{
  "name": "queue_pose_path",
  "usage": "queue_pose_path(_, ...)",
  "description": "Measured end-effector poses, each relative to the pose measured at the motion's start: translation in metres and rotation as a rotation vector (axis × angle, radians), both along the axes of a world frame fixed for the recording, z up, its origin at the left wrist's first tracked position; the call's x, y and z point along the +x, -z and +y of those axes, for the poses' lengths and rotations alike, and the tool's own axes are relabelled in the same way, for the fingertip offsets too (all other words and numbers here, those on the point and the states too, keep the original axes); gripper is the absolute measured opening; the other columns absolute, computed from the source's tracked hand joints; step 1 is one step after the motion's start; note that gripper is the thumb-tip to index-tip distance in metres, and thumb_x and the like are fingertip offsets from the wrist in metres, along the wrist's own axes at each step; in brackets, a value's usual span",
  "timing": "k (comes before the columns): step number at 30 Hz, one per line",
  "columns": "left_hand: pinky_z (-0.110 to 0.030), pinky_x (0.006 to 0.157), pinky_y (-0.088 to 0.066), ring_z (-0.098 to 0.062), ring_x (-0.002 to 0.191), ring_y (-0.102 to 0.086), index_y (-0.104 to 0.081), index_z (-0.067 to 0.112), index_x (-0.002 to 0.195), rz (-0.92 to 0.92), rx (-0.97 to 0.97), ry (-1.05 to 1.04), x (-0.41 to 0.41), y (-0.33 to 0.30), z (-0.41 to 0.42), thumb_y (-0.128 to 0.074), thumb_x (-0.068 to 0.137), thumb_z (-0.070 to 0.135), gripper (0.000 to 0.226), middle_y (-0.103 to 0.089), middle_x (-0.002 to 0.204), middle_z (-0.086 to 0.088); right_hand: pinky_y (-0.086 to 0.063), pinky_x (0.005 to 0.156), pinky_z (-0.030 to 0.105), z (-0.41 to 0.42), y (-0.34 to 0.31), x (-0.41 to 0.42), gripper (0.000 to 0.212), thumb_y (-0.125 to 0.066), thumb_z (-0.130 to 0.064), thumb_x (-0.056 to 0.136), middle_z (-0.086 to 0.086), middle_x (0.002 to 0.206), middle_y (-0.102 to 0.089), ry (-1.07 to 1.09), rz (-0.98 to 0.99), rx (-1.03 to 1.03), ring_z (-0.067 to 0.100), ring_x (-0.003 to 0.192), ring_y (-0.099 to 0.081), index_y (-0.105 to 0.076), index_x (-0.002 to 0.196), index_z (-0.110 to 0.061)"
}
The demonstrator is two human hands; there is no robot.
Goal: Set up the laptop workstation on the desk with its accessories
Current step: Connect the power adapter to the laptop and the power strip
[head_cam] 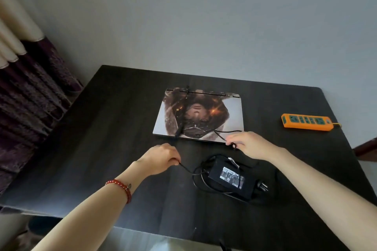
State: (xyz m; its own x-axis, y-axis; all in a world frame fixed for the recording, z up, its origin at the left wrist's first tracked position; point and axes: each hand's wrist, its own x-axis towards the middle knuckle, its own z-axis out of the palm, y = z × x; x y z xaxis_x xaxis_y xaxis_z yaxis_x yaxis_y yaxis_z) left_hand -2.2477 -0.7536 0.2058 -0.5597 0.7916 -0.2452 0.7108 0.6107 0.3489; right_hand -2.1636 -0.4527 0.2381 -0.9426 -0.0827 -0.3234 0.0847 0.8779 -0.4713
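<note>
A closed laptop with a printed picture on its lid lies flat in the middle of the dark desk. In front of it sits a black power adapter with its cable coiled around it and a wall plug at its right. A thin black charger cable runs over the laptop lid. My left hand pinches this cable just left of the adapter. My right hand grips the cable near the laptop's front right corner.
An orange power strip lies at the desk's right side, its cord trailing off the edge. A grey wall stands behind the desk. Purple and cream curtains hang at the left. I wear a red bead bracelet on my left wrist.
</note>
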Motion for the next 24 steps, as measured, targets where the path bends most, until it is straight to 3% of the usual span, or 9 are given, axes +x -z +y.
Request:
queue_pose_path(2, -0.032, 0.093, -0.042, -0.012, 0.112, -0.047, -0.066, 0.026, 0.103, -0.068, -0.081, 0.020, 0.001, 0.013, -0.007, -0.051, 0.091, 0.023, 0.019, -0.060, 0.116, 0.012, -0.035, 0.105, 0.029, -0.012, 0.006, 0.000, 0.035, -0.043, -0.009, 0.093, -0.013, 0.136, -0.052, -0.156, -0.048, 0.163, 0.011, 0.128, -0.043, -0.061, 0.119, -0.025)
queue_pose_path(5, -0.029, 0.093, -0.042, -0.012, 0.108, -0.052, -0.068, 0.026, 0.102, -0.186, -0.041, -0.070, -0.010, 0.023, -0.012, -0.053, 0.090, 0.021, 0.020, -0.063, 0.115, 0.011, -0.035, 0.105, 0.029, -0.031, 0.009, -0.007, 0.034, -0.039, -0.011, 0.096, -0.006, 0.134, -0.054, -0.202, -0.126, 0.154, 0.014, 0.126, -0.045, -0.059, 0.122, -0.022)
queue_pose_path(7, -0.027, 0.091, -0.044, -0.014, 0.104, -0.057, -0.069, 0.023, 0.102, -0.198, 0.028, -0.160, -0.023, 0.026, -0.012, -0.053, 0.090, 0.020, 0.020, -0.064, 0.112, 0.007, -0.039, 0.102, 0.029, -0.041, 0.008, -0.016, 0.032, -0.040, -0.015, 0.097, -0.005, 0.123, -0.063, -0.094, -0.145, -0.002, 0.012, 0.117, -0.053, -0.061, 0.120, -0.022)
queue_pose_path(11, -0.036, 0.088, -0.049, -0.026, 0.100, -0.061, -0.068, 0.017, 0.106, -0.165, 0.117, -0.396, -0.073, 0.028, 0.001, -0.049, 0.092, 0.016, 0.024, -0.065, 0.113, -0.006, -0.041, 0.091, 0.020, -0.047, 0.007, -0.053, 0.030, -0.041, -0.013, 0.096, -0.003, 0.105, -0.070, 0.137, -0.048, -0.242, 0.006, 0.099, -0.058, -0.062, 0.117, -0.018)
queue_pose_path(16, -0.038, 0.081, -0.051, -0.033, 0.094, -0.061, -0.065, 0.012, 0.104, -0.180, 0.188, -0.618, -0.138, 0.025, 0.044, -0.045, 0.091, 0.018, 0.025, -0.066, 0.106, -0.014, -0.046, 0.085, 0.024, -0.030, 0.016, -0.101, 0.029, -0.040, -0.006, 0.095, 0.002, 0.094, -0.067, 0.412, 0.017, -0.319, 0.015, 0.088, -0.062, -0.060, 0.117, -0.008)
queue_pose_path(21, -0.034, 0.092, -0.042, -0.034, 0.113, -0.054, -0.048, 0.004, 0.127, -0.292, 0.191, -0.785, -0.192, 0.043, 0.091, -0.048, 0.094, 0.023, 0.039, -0.059, 0.122, -0.017, -0.047, 0.078, 0.018, -0.006, 0.038, -0.140, 0.028, -0.041, -0.005, 0.095, 0.002, 0.091, -0.064, 0.549, -0.025, -0.404, 0.013, 0.083, -0.061, -0.057, 0.118, -0.005)
queue_pose_path(24, -0.035, 0.095, -0.043, -0.032, 0.115, -0.053, -0.043, 0.003, 0.133, -0.319, 0.173, -0.827, -0.219, 0.061, 0.113, -0.049, 0.094, 0.026, 0.046, -0.062, 0.118, -0.017, -0.047, 0.076, 0.018, 0.007, 0.052, -0.168, 0.028, -0.039, -0.004, 0.095, 0.004, 0.091, -0.065, 0.602, -0.040, -0.451, 0.015, 0.084, -0.063, -0.057, 0.116, -0.006)
